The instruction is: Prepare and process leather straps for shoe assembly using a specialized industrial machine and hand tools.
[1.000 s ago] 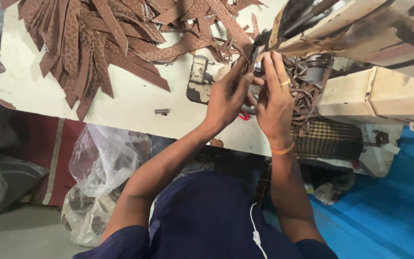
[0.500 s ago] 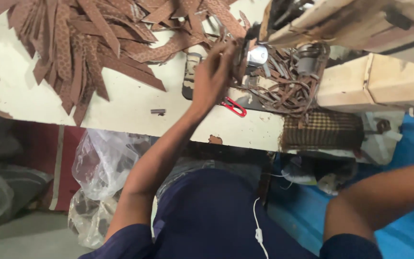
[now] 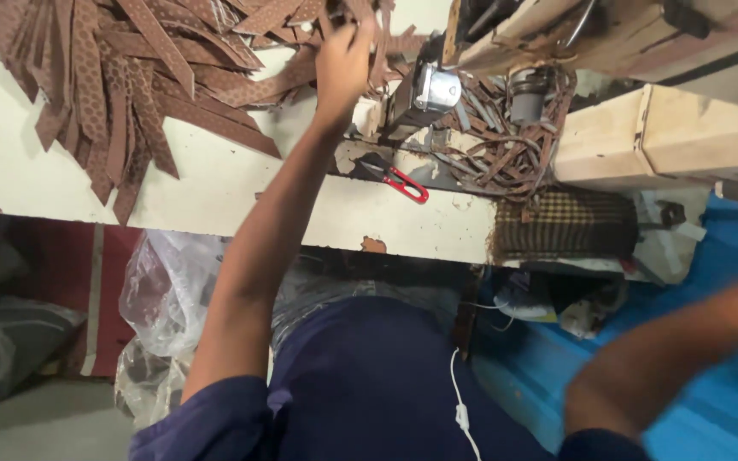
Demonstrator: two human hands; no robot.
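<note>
**Left hand in the strip pile beside the sewing machine**

The left hand (image 3: 343, 60) is stretched out across the cream counter (image 3: 215, 183), its arm running up from the dark blue clothing at the bottom of the view. The hand sits at the near edge of the heap of brown patterned strips (image 3: 121, 77), just to the left of the sewing machine (image 3: 424, 90). Its fingers are curled down into the strips and seem to be closed on one or more of them, though the exact strip cannot be told, since the fingertips are hidden among the pieces.

The strips fan out over the counter to the left of the machine, some hanging over the counter's front edge. On the machine's right a tangle of finished brown straps (image 3: 506, 145) lies piled against a cream block. In front of the machine, on the counter, lie small snips with red handles (image 3: 403, 182). To the right of those, at the counter's edge, sits a checked woven cushion (image 3: 561, 224).

The right hand is out of view; only a blurred forearm (image 3: 668, 358) shows, well away from the machine, low on the right over a blue surface. A clear plastic bag (image 3: 172, 290) hangs below the counter, left of the machine.
</note>
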